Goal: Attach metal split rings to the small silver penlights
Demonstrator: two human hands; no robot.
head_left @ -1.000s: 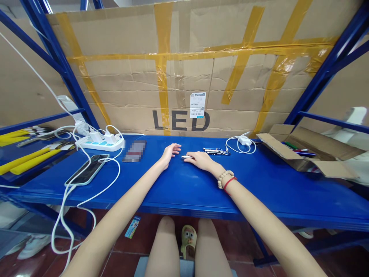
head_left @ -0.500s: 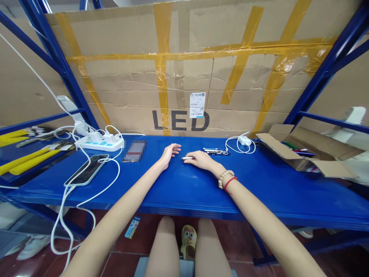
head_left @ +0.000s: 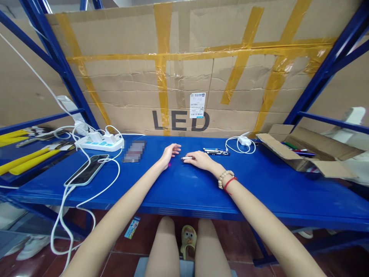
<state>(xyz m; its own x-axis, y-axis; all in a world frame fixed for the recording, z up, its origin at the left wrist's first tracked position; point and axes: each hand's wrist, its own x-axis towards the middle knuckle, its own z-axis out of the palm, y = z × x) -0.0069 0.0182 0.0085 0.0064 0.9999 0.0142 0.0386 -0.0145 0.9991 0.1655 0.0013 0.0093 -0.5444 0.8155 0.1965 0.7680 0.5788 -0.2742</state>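
My right hand (head_left: 202,160) rests on the blue table (head_left: 184,188), closed around a slim laser pointer (head_left: 188,158). Its silvery end sticks out to the left past my fingers, and the rest is hidden in my grip. Facing it, my left hand (head_left: 168,155) lies on its side, holding nothing, with fingers loosely bent and apart. A small pinkish-red light spot (head_left: 169,164) shows at the lower edge of my left palm. Just behind my right hand lie several metallic pens (head_left: 215,151), blue and dark, side by side.
At left are a power strip (head_left: 100,144) with chargers, a phone (head_left: 87,170) under looping white cables, and a blurred-out dark object (head_left: 135,151). An open carton (head_left: 300,154) with pens stands right, near a white charger (head_left: 244,140). A large cardboard sheet (head_left: 138,88) backs the table.
A pinkish-red light spot has appeared beside my left palm. Both hands and the laser pointer have stayed in place.
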